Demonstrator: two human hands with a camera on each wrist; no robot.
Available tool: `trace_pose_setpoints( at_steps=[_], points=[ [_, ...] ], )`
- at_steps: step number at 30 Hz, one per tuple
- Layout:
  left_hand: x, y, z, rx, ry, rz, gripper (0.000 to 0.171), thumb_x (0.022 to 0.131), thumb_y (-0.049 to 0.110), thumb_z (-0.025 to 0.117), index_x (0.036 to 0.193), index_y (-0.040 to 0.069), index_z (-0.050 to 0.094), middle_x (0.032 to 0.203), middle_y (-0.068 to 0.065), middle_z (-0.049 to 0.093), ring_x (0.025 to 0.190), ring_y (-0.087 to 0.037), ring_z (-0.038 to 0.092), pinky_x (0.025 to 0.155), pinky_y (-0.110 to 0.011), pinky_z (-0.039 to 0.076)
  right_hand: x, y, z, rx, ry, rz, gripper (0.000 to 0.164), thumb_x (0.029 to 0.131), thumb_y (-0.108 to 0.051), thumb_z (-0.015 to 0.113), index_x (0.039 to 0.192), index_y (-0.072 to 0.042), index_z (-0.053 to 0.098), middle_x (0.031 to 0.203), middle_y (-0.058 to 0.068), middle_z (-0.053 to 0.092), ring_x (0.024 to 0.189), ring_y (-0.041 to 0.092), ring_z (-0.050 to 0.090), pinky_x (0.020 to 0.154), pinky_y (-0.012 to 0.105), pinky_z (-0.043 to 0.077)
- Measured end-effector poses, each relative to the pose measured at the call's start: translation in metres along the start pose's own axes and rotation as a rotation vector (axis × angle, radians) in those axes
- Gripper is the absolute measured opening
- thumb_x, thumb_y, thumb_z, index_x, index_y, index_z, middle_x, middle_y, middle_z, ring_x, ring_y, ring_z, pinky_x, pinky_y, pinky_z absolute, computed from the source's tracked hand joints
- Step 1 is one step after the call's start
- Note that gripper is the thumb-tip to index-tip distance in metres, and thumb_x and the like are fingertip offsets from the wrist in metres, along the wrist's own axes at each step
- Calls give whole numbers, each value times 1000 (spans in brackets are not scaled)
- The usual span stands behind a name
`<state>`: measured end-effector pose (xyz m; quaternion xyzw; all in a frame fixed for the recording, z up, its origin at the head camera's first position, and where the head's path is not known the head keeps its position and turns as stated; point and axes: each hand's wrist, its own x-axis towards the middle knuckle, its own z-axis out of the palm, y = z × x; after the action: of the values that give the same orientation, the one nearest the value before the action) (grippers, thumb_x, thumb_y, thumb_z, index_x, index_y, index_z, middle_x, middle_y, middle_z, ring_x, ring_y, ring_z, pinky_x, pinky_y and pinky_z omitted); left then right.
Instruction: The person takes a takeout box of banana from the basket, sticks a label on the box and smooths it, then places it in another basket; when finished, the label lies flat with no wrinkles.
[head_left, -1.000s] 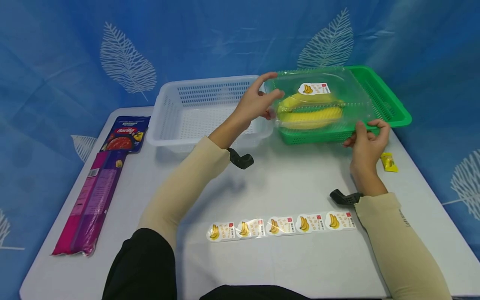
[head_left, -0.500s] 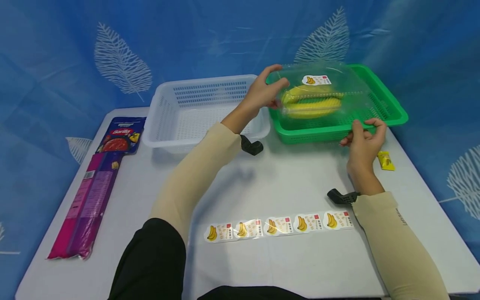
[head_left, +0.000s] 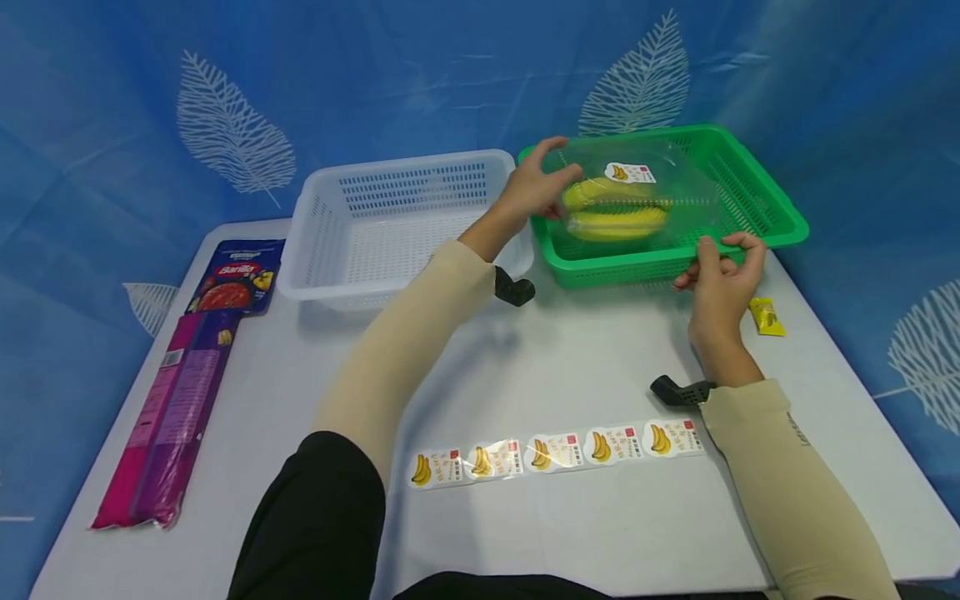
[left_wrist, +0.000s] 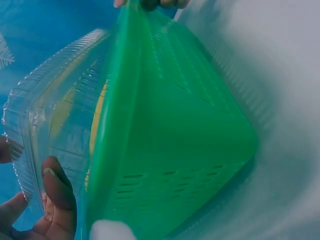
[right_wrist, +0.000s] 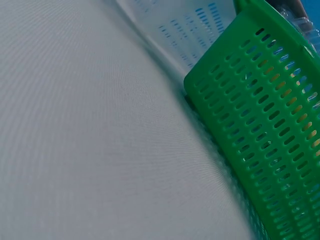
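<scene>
My left hand (head_left: 536,183) grips the left end of a clear plastic clamshell box (head_left: 690,187), fingers and thumb on either side of its edge. Two yellow bananas (head_left: 618,223) show through the plastic, and a white banana sticker (head_left: 630,173) is on the lid. The box is inside the outline of the green basket (head_left: 761,204), low over it. At the basket's front right, my right hand (head_left: 723,287) holds the rim between thumb and fingers. In the left wrist view the box (left_wrist: 65,120) rises past the basket wall (left_wrist: 175,130), partly hidden by it.
A white basket (head_left: 318,242) stands left of the green one. Further left lie a blue Barilla pouch (head_left: 236,271) and a long purple packet (head_left: 176,417). A sticker strip (head_left: 555,452) lies in front, and a small yellow packet (head_left: 767,317) at right.
My left hand has moved the box slightly away and right, then lowered it into the basket's outline. My right hand keeps its grip on the rim; the whole view has shifted a little.
</scene>
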<state>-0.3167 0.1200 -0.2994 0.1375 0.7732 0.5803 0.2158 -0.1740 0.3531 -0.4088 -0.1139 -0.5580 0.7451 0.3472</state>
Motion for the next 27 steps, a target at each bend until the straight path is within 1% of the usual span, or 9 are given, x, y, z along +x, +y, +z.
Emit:
trace_pose_setpoints(
  at_steps=[2,6,8,10,13,18,20,22,27],
  points=[
    [2,0,2,38,-2,-14,63,101,37,63,157,43,34,77,-11,65,72,-32,68,69,-39,57,0,0,0,-3,0,1,30,98,-18,70,117,-10,47,66,12,49,43,20,52,46,26,50],
    [6,2,7,89,-3,-43,64,101,38,61,158,43,31,102,-6,67,73,-28,69,70,-37,57,1,1,-1,-13,2,9,29,99,-17,69,118,-11,48,67,12,50,44,20,52,46,26,50],
    [6,3,10,106,1,-53,65,101,38,61,158,42,31,107,-5,67,74,-28,69,71,-37,57,1,1,-1,-14,2,11,29,99,-16,68,118,-10,48,67,12,50,44,19,52,46,26,50],
    [7,4,12,129,4,-59,65,101,39,61,158,42,30,103,-7,67,73,-28,68,70,-37,57,2,1,-1,-14,3,14,28,99,-16,68,118,-11,48,68,12,50,44,19,52,46,25,50],
    [8,5,15,185,8,-67,66,101,40,61,159,42,29,90,-8,66,69,-25,66,68,-35,57,1,2,0,-10,2,11,30,99,-17,69,118,-10,47,67,12,50,44,19,52,47,25,50],
    [11,5,21,306,16,-87,71,102,47,59,161,44,21,69,-2,54,59,-20,59,61,-32,53,0,0,0,2,-5,5,30,99,-18,70,117,-10,48,67,12,50,44,20,52,47,26,50],
    [13,4,25,378,28,-83,72,102,51,56,162,44,16,62,-1,48,55,-17,56,58,-31,50,0,0,0,0,-7,2,29,99,-18,70,117,-10,48,67,12,50,44,20,52,48,26,50],
    [15,3,28,463,46,-64,73,103,53,52,163,42,12,59,-1,46,51,-16,54,54,-30,46,0,-1,0,-3,-7,0,28,99,-18,70,116,-11,48,67,12,50,45,20,52,48,26,51],
    [19,2,40,712,95,-33,74,106,57,42,166,31,7,61,1,48,44,-12,37,50,-28,40,0,-1,-1,-12,-2,9,28,99,-17,69,117,-11,48,67,12,50,45,19,52,49,25,51]
  ],
)
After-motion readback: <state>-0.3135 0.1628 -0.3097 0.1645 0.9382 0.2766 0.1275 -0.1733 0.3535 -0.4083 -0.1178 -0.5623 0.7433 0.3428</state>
